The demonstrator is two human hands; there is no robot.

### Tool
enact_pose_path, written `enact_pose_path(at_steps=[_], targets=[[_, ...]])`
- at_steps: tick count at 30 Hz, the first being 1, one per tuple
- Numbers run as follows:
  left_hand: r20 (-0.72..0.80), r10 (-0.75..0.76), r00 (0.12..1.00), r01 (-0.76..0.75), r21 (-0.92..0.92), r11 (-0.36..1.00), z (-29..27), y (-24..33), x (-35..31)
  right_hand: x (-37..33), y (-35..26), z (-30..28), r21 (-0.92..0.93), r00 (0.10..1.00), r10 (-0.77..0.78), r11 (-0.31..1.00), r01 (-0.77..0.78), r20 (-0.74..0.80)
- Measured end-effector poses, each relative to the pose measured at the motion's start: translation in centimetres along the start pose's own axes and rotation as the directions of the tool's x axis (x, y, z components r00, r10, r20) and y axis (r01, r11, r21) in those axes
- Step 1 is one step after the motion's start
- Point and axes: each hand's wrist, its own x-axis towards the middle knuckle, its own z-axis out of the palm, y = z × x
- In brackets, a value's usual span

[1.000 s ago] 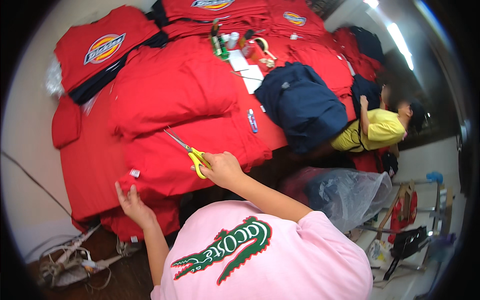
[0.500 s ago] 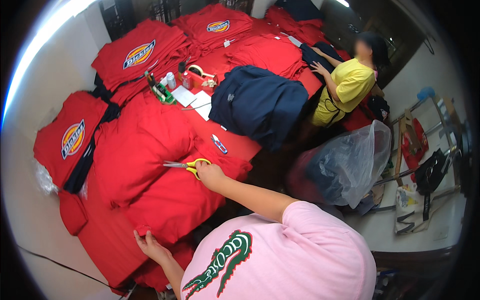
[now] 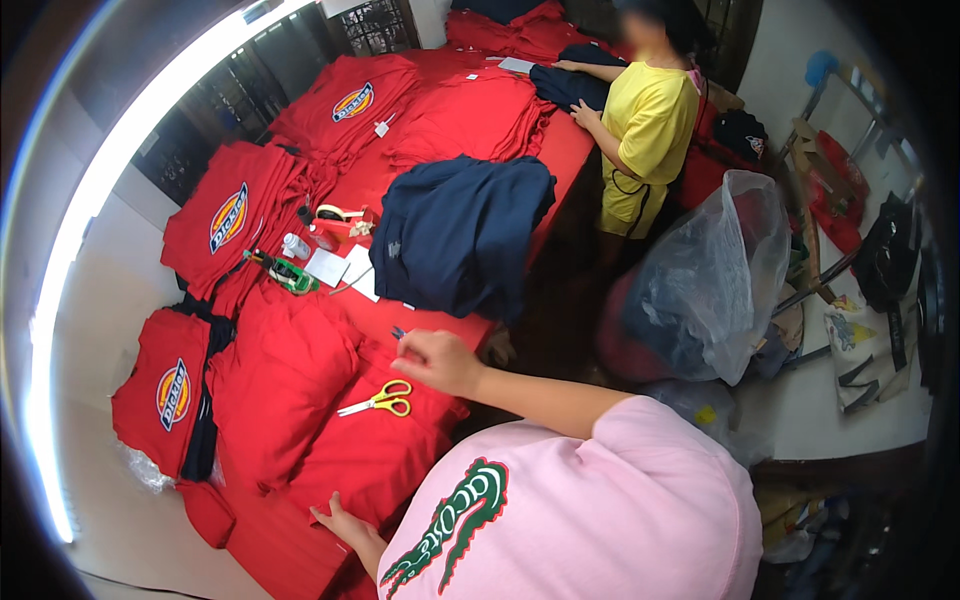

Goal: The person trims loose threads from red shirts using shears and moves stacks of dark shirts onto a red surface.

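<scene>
My right hand [image 3: 440,362] is closed around small blue thread snips [image 3: 398,333], whose tip shows beyond the fingers; the rest is hidden in the grip. Yellow-handled scissors [image 3: 380,399] lie just below it on a heap of red garments [image 3: 375,450]. Low in the picture, my left hand [image 3: 347,525] rests at the near edge of that red cloth, its thumb and fingers apart.
Folded navy garments [image 3: 460,235] lie beyond my right hand. Stacks of red shirts [image 3: 225,225] line the table's left side. Papers [image 3: 327,267], a white bottle [image 3: 295,246] and a tape dispenser [image 3: 345,225] sit between. At right are a clear plastic bag [image 3: 705,280] and a co-worker [image 3: 650,125] handling dark cloth.
My right hand has let go of the yellow scissors, leaving them on the red cloth, and moved to the snips, now in its grip. My left fingers have opened. The view has shifted.
</scene>
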Motion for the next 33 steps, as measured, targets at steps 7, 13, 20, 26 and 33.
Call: enact_pose_path(at_steps=[7,13,20,26,33], targets=[[0.053,0.291,0.955,-0.295,0.109,0.949,8.1,-0.1,-6.6,1.9,15.0,-16.6,0.653,0.529,0.636,0.734,-0.189,-0.561],[0.312,0.191,0.931,-0.173,-0.085,0.981,17.8,1.1,-12.4,7.0,17.7,-18.9,0.966,0.711,0.685,0.040,-0.254,0.158],[0.406,0.101,0.908,-0.066,-0.099,0.993,21.6,0.6,-18.3,10.3,19.7,-18.5,0.909,0.644,0.761,0.209,-0.362,0.082],[0.338,-0.008,0.941,-0.013,0.059,0.998,19.6,-1.6,-19.5,12.5,18.4,-16.1,0.633,0.762,0.580,0.713,-0.303,-0.287],[0.373,0.017,0.928,-0.065,0.117,0.991,21.3,-0.5,-21.0,8.9,25.0,-15.6,0.813,0.520,0.779,0.528,-0.245,-0.349]])
